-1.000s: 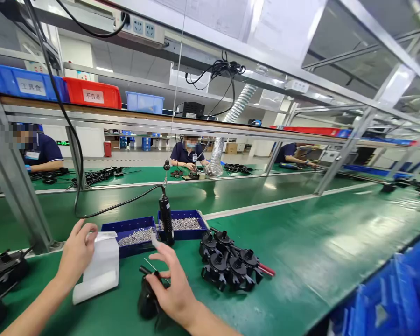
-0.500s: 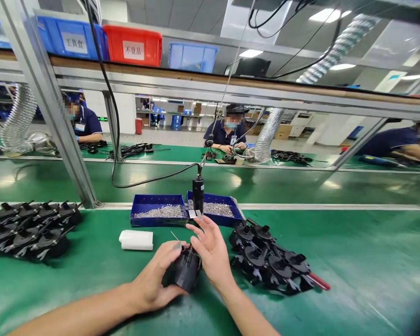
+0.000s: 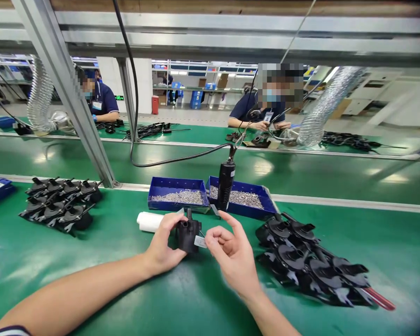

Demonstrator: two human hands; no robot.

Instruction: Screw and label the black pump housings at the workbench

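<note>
My left hand (image 3: 164, 247) is closed around the side of a black cylindrical plastic housing (image 3: 186, 233) with a short spout on top, held above the green bench. A small grey piece sits by its index fingertip. To the right, my right hand (image 3: 233, 256) has its thumb and a finger pinched at a small pale label (image 3: 200, 241), which lies against or just in front of the housing's side. Another grey label (image 3: 214, 210) clings to my raised right index fingertip. Behind the hands, a black electric screwdriver (image 3: 226, 186) hangs upright from a cord.
Two blue trays (image 3: 178, 183) of small metal screws stand behind the hands. A white roll (image 3: 147, 221) lies beside my left hand. Black assemblies are grouped at left (image 3: 61, 205) and right (image 3: 301, 256). A metal post (image 3: 73, 102) rises at left. Co-workers sit across the bench.
The view has tilted down and shifted left. My right hand has moved from the top of the housing to its right side, with a label now at its pinched fingers.
</note>
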